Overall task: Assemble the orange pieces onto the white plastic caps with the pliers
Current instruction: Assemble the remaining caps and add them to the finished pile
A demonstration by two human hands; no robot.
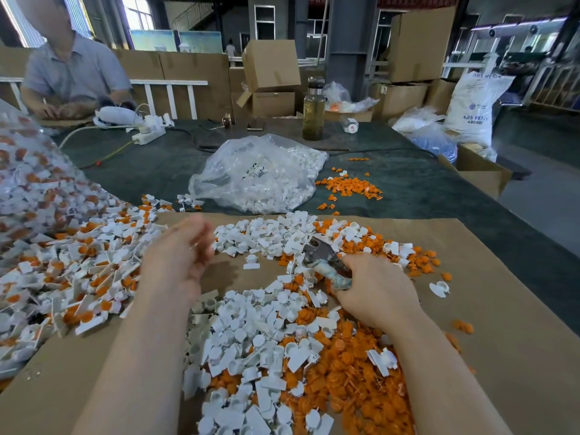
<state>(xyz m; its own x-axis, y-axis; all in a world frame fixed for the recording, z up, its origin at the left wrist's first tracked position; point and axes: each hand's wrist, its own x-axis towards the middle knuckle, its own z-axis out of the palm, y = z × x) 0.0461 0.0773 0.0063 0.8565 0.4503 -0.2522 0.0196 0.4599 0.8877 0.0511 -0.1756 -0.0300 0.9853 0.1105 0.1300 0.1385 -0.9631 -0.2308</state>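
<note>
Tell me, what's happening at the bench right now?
Right hand grips pliers. Left hand open, blurred, holding nothing seen. White caps and orange pieces heaped loose. Nothing blocking.

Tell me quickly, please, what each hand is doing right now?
Left hand: open and blurred, fingers relaxed, holding nothing that shows.
Right hand: closed round the handles of the pliers.

Matt white plastic caps (251, 324), orange plastic pieces (348, 381), dull metal pliers (317, 251), matt brown cardboard sheet (502, 309)

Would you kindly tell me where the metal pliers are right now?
In the head view, the metal pliers are right of centre, gripped by the right hand above the mixed white and orange pieces.
</note>
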